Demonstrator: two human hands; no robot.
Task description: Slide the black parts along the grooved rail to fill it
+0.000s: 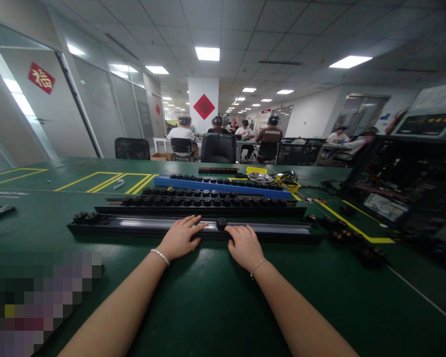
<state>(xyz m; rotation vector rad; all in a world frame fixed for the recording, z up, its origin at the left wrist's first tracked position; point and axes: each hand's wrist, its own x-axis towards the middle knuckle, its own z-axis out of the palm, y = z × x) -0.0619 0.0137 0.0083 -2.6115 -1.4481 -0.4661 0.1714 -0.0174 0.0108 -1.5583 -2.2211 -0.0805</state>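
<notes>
A long black rail (134, 225) with a shiny groove lies across the green table in front of me. My left hand (181, 238) rests on its near edge, fingers stretched flat and pointing right toward a small black block (222, 223) sitting in the groove. My right hand (243, 244) lies flat on the rail just right of that block, fingertips touching it. Both wrists wear thin bracelets. Two small black blocks (85, 216) sit at the rail's left end.
Behind lie a second black rail (208, 202) full of black blocks and a blue rail (223, 186). Loose black blocks (357, 245) lie at the right, near a dark machine (405, 183). A metal bowl (260, 177) and people seated at desks are farther back.
</notes>
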